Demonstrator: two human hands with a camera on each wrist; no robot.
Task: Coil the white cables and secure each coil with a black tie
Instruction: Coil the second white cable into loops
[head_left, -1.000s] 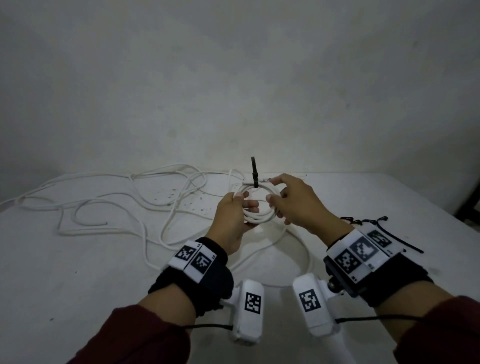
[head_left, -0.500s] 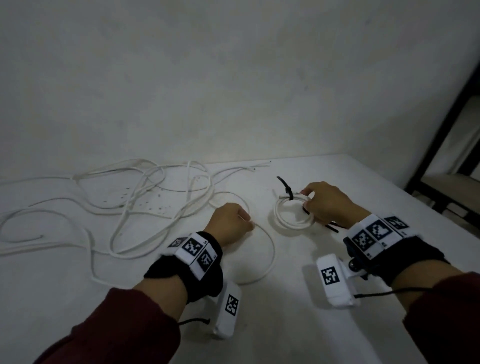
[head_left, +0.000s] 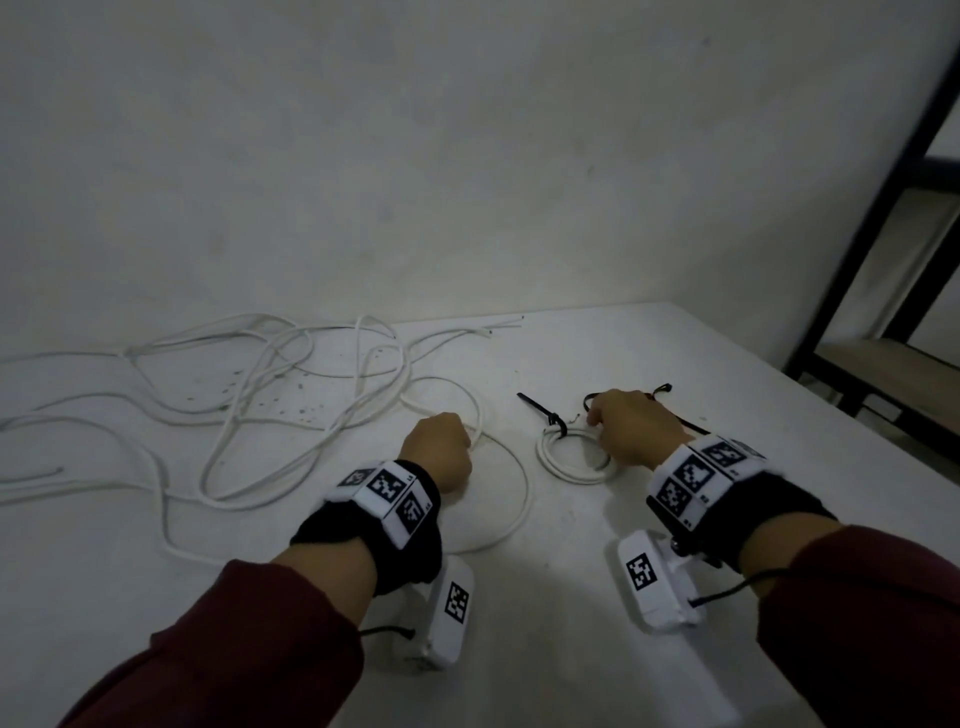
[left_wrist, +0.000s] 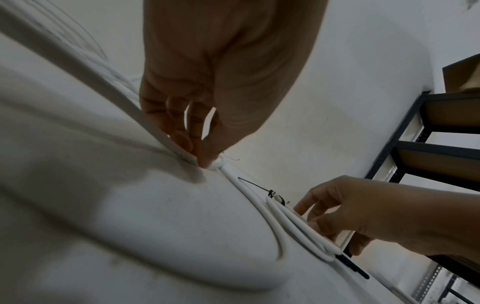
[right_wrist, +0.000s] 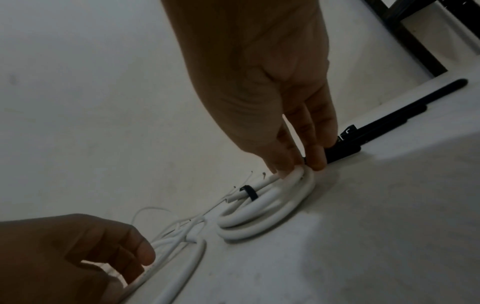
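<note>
A small tied coil (head_left: 571, 465) of white cable lies flat on the white table (head_left: 649, 649), with a black tie (head_left: 551, 417) cinched round it and its tail pointing up-left. My right hand (head_left: 605, 423) pinches the coil's far rim between thumb and fingertips (right_wrist: 315, 160); the right wrist view shows the coil (right_wrist: 270, 211) and its tie (right_wrist: 249, 193) close up. To the left, my left hand (head_left: 441, 449) is curled round a loose white cable (head_left: 511, 499); its fingertips (left_wrist: 205, 161) pinch the cable against the table.
Long loose white cables (head_left: 249, 395) sprawl across the table's left and back. Spare black ties (right_wrist: 389, 123) lie just behind my right hand. A black metal shelf frame (head_left: 857, 332) stands past the table's right edge, and a plain wall rises behind.
The coil, held up in both hands a second ago, now lies on the table at the right under my right hand. My left hand let go and took hold of a loose cable.
</note>
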